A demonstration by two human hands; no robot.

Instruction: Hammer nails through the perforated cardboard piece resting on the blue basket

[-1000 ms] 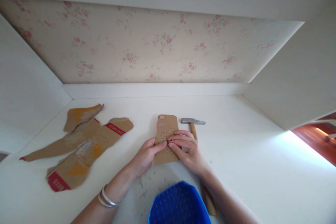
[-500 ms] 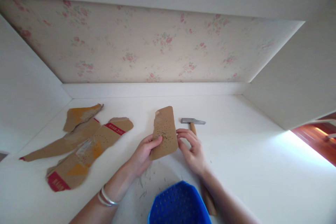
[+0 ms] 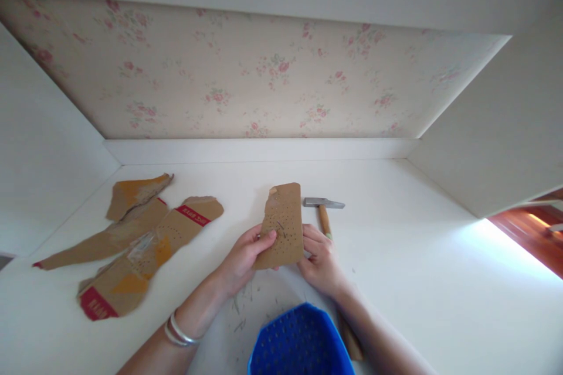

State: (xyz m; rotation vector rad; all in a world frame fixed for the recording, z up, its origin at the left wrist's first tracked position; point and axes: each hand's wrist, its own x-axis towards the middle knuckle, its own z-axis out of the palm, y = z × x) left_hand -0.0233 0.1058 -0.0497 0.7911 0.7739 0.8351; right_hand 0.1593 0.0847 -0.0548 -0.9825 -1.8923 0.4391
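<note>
A tan piece of cardboard (image 3: 285,217), pricked with many small holes, is held up over the white surface. Its top left edge is torn, and a few thin dark bits, like small nails, show on its face. My left hand (image 3: 246,255) grips its lower left side, thumb on the front. At the lower right edge my right hand (image 3: 323,261) is curled, its fingertips partly hidden behind the cardboard. A hammer (image 3: 324,220) with a wooden handle lies beyond and under my right forearm.
Torn cardboard pieces (image 3: 141,258) with red and orange print lie on the left. A blue perforated basket (image 3: 303,340) stands at the front, beside scattered thin grey bits (image 3: 240,325). White side panels and a flowered back wall (image 3: 272,82) enclose the surface.
The cardboard has shifted slightly right and stands straighter. My right hand's fingers have moved in, partly behind its right edge. The thin bits on it lie differently.
</note>
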